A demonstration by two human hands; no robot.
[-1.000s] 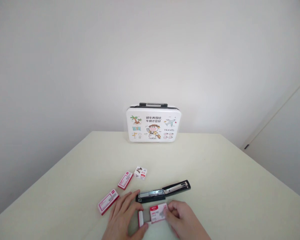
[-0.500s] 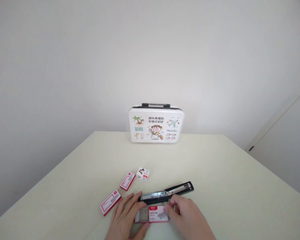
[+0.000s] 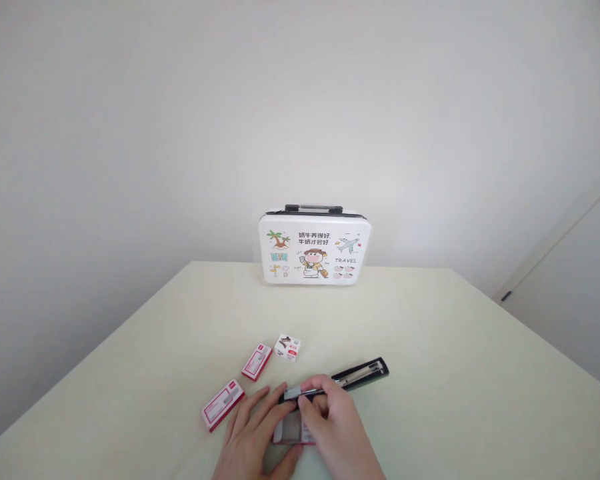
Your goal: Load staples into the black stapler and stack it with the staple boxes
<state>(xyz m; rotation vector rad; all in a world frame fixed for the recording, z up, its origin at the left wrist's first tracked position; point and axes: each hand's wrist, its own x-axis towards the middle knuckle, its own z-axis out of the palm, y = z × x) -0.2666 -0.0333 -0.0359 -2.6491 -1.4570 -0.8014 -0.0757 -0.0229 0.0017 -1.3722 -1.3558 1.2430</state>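
Now, stapler [image 3: 353,378]: open, flat on table [image 3: 455,373].
Right hand [image 3: 333,427]: fingertips pinching at stapler's magazine.
Left hand [image 3: 253,437]: fingers spread, beside stapler, steadying staple box [image 3: 293,432].

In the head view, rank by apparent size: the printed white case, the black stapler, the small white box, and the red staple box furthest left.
1. Printed white case, largest though farthest away.
2. Black stapler, partly covered by the right hand.
3. Leftmost red staple box.
4. Small white box; it lies farther away, so this last ranking is unsure.

Black stapler [image 3: 361,374]; red-white staple boxes [image 3: 223,405]; white case [image 3: 315,249], cartoon print; cream table [image 3: 455,373].
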